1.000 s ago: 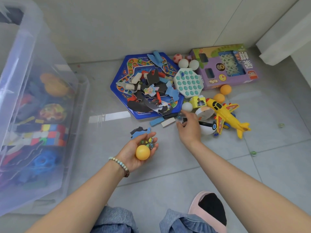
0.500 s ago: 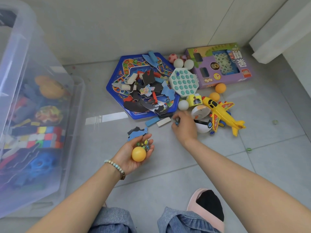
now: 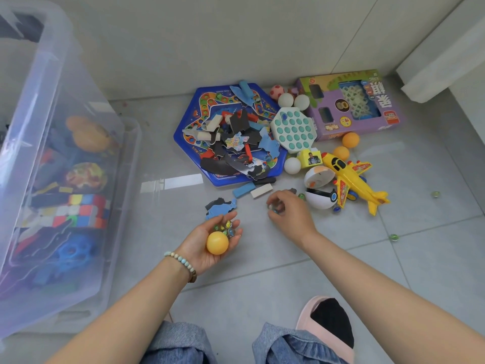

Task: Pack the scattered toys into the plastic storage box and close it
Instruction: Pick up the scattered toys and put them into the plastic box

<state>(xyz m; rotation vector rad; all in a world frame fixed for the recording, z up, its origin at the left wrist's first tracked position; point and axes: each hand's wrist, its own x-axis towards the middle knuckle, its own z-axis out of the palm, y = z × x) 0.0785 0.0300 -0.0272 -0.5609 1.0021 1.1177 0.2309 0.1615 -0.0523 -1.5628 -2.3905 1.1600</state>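
The clear plastic storage box (image 3: pixel 78 106) stands at the left with several toys inside. My left hand (image 3: pixel 210 243), palm up, cups an orange ball (image 3: pixel 217 243) and several glass marbles (image 3: pixel 225 227). My right hand (image 3: pixel 291 214) hovers over the floor to its right and pinches a marble (image 3: pixel 273 209) in its fingertips. Behind the hands lies a blue hexagonal game board (image 3: pixel 194 132) piled with puzzle pieces, next to a yellow toy plane (image 3: pixel 351 179), a white and black ball capsule (image 3: pixel 319 199) and a mint pop-it toy (image 3: pixel 292 131).
A purple toy carton (image 3: pixel 349 103) lies against the wall at the back right. White and orange balls sit around the pile. Loose marbles (image 3: pixel 393 237) lie on the grey tiles at the right. My pink slipper (image 3: pixel 328 324) is at the bottom.
My right hand has drawn back from the toy pile toward me and to the left with a marble in its fingertips. The left hand holds its ball and marbles as before.
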